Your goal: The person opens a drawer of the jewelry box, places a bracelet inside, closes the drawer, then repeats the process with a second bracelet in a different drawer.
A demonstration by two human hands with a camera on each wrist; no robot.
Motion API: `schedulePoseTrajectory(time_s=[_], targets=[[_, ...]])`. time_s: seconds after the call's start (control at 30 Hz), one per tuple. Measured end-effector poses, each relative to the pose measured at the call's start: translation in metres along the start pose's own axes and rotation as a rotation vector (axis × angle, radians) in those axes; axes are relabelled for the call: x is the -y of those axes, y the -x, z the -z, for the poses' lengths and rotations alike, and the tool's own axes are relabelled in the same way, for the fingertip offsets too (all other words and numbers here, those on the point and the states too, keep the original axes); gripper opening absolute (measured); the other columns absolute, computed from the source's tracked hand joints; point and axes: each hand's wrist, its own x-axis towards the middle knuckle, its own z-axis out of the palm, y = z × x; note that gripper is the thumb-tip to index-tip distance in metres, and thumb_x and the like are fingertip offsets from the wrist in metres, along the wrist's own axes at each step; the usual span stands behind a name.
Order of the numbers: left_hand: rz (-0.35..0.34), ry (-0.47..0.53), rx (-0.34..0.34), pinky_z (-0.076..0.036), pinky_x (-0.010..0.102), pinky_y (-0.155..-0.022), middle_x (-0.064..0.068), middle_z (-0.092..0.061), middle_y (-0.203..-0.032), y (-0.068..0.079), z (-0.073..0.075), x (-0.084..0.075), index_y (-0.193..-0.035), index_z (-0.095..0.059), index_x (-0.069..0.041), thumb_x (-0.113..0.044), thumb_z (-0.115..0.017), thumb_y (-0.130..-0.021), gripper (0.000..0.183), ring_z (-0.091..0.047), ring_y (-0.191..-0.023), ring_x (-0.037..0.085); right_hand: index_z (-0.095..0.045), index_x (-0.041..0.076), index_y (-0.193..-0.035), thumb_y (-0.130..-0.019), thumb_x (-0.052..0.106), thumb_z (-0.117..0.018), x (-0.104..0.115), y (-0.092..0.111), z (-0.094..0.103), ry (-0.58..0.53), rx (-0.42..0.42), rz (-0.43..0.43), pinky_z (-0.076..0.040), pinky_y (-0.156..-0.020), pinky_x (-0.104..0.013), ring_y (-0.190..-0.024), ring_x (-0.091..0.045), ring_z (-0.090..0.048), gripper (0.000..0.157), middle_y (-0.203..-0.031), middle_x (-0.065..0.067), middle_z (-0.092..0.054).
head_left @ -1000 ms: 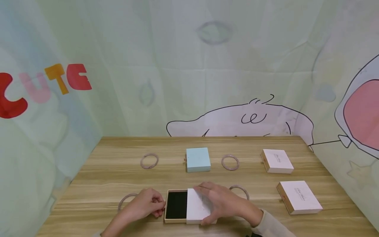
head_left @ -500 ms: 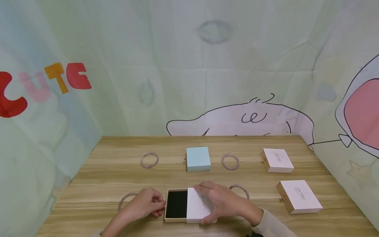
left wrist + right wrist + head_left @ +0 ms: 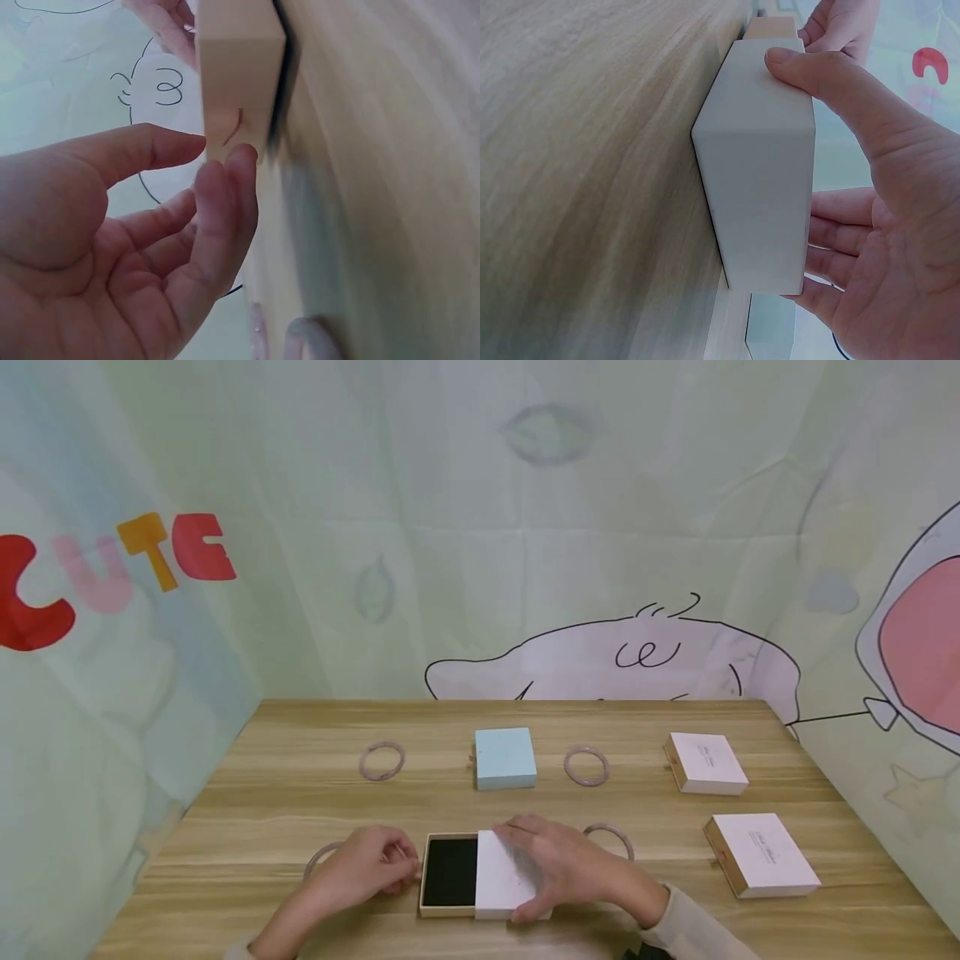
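A white slide-out gift box stands partly pulled apart at the front middle of the table. Its drawer (image 3: 450, 870), tan-edged with a black pad, sticks out leftward from the white sleeve (image 3: 495, 881). My right hand (image 3: 562, 860) grips that sleeve across its width, thumb on the near side (image 3: 761, 82) and fingers on the far side. At the drawer's left end is my left hand (image 3: 367, 860), fingers loosely bent, thumb and fingertips apart. In the left wrist view a thin red ribbon pull (image 3: 234, 127) shows on the drawer's end, right by those fingertips.
Bangles lie around the box: one (image 3: 322, 848) partly behind the left hand, one (image 3: 618, 833) behind the right, two farther back (image 3: 382, 743) (image 3: 587, 747). A light blue box (image 3: 505, 756) stands behind. Two white boxes (image 3: 707, 760) (image 3: 765, 852) stand at the right.
My left fingers have loosened and lifted slightly at the drawer's end. The right hand and the drawer's opening look the same; the head view has shifted a little.
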Motion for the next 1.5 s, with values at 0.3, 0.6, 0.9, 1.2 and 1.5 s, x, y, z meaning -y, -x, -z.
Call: schedulePoseTrajectory(time_s=[0.3, 0.6, 0.9, 1.2, 1.5], targets=[[-0.041, -0.143, -0.091, -0.052, 0.027, -0.069, 0.0, -0.063, -0.084, 0.004, 0.011, -0.004, -0.102, -0.066, 0.0, -0.02, -0.079, -0.085, 0.03, -0.06, -0.077, 0.013, -0.045, 0.001, -0.146, -0.071, 0.057, -0.084, -0.001, 0.0, 0.0, -0.007, 0.0, 0.0, -0.045, -0.101, -0.034, -0.125, -0.02, -0.051, 0.101, -0.14, -0.01, -0.053], [0.038, -0.274, -0.237, -0.05, 0.044, -0.086, 0.005, -0.065, -0.107, 0.01, 0.015, -0.004, -0.11, -0.067, -0.007, -0.018, -0.081, -0.084, 0.032, -0.06, -0.101, 0.026, -0.045, 0.002, -0.147, -0.071, 0.057, -0.084, -0.001, 0.001, -0.001, -0.016, 0.001, -0.006, -0.045, -0.102, -0.034, -0.126, -0.02, -0.051, 0.101, -0.14, -0.009, -0.053], [0.035, -0.413, -0.272, -0.043, 0.057, -0.095, 0.012, -0.062, -0.12, 0.019, 0.023, 0.001, -0.119, -0.066, -0.006, -0.021, -0.079, -0.085, 0.04, -0.054, -0.115, 0.037, -0.045, 0.002, -0.147, -0.072, 0.059, -0.082, -0.001, 0.001, 0.0, -0.034, 0.012, -0.016, -0.045, -0.102, -0.036, -0.127, -0.021, -0.05, 0.101, -0.142, -0.01, -0.052], [0.062, -0.489, -0.274, -0.043, 0.062, -0.093, 0.018, -0.059, -0.126, 0.029, 0.03, 0.012, -0.125, -0.061, -0.001, -0.033, -0.081, -0.082, 0.058, -0.051, -0.117, 0.045, -0.045, 0.002, -0.147, -0.072, 0.058, -0.082, 0.0, 0.001, 0.001, -0.017, 0.011, -0.012, -0.044, -0.102, -0.035, -0.127, -0.021, -0.05, 0.101, -0.141, -0.01, -0.052], [0.125, -0.528, -0.254, -0.044, 0.062, -0.087, 0.022, -0.055, -0.127, 0.035, 0.034, 0.022, -0.131, -0.057, 0.001, -0.044, -0.082, -0.079, 0.073, -0.051, -0.111, 0.044, -0.044, 0.002, -0.147, -0.071, 0.057, -0.083, 0.0, 0.001, 0.001, -0.004, 0.007, -0.016, -0.045, -0.102, -0.035, -0.127, -0.021, -0.05, 0.101, -0.141, -0.01, -0.052]])
